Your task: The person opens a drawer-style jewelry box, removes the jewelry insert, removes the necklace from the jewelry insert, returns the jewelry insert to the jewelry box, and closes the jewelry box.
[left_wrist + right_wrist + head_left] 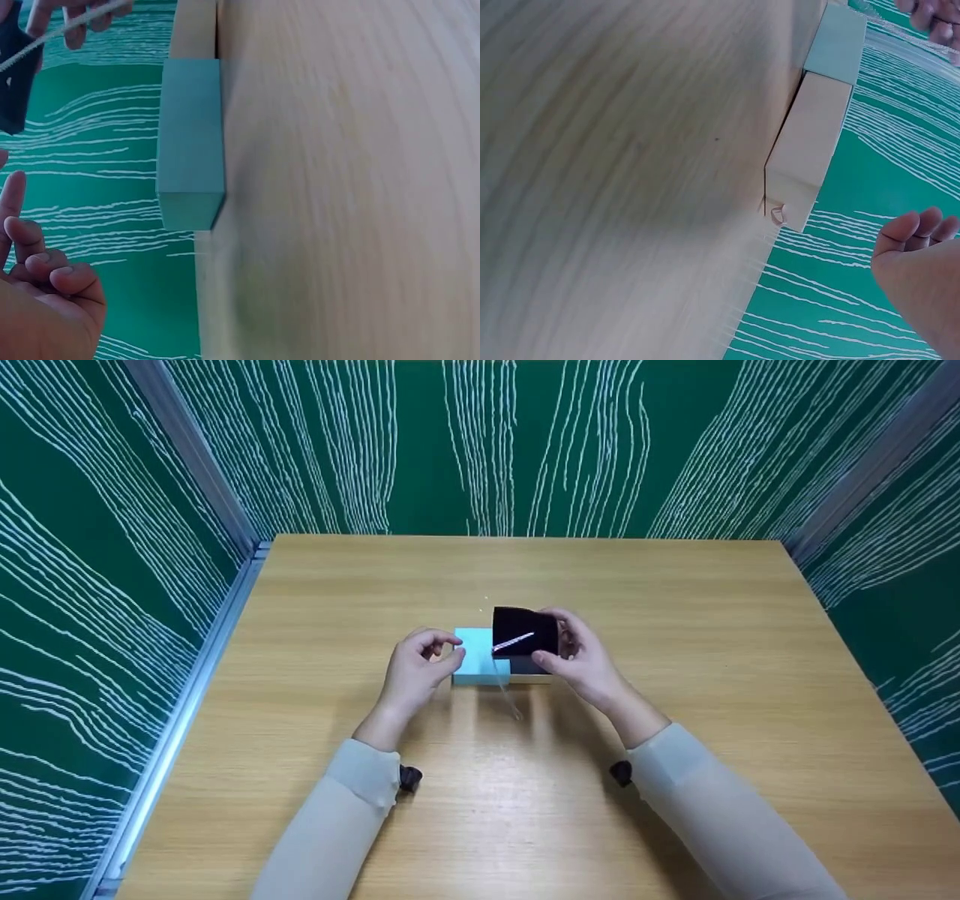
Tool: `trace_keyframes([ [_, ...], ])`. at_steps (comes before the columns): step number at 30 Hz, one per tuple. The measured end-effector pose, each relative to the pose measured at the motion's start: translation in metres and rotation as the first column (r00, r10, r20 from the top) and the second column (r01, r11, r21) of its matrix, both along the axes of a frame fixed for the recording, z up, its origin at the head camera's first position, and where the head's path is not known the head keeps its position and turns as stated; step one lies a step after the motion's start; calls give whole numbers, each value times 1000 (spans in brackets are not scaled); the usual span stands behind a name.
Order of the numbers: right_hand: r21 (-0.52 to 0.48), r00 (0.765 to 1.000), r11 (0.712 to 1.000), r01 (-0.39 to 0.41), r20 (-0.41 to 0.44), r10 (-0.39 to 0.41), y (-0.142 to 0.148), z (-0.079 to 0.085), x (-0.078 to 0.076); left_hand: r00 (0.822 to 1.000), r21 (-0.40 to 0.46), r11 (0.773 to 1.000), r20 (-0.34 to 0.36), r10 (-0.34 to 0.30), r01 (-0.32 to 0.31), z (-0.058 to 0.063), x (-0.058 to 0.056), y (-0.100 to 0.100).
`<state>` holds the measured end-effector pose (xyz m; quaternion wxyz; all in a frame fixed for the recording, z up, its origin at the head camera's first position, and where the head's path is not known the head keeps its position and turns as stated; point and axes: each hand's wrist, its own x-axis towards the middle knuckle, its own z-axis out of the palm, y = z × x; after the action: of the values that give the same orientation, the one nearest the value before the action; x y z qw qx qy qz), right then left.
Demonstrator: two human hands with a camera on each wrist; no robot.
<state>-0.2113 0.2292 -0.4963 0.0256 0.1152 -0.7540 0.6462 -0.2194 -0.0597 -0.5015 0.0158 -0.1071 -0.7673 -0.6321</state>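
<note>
Sleeves [322,825] at the near side; right hand [592,669] grips a black pouch [517,622] with white cord [514,643], above the right part of a box [471,651]; left hand [414,669] by its left end, fingers bent, cannot tell whether pinching anything

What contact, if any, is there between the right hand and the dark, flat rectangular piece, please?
Touching: the head view shows the right hand gripping the dark, flat rectangular piece at its right side, the thumb lying over its lower right corner.
</note>
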Motion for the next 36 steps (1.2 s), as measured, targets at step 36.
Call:
trace_keyframes([
  [36, 19, 998, 999, -51, -38, 52, -12, -6, 1, 953, -350, 937, -278, -116, 11, 51, 18, 46],
])
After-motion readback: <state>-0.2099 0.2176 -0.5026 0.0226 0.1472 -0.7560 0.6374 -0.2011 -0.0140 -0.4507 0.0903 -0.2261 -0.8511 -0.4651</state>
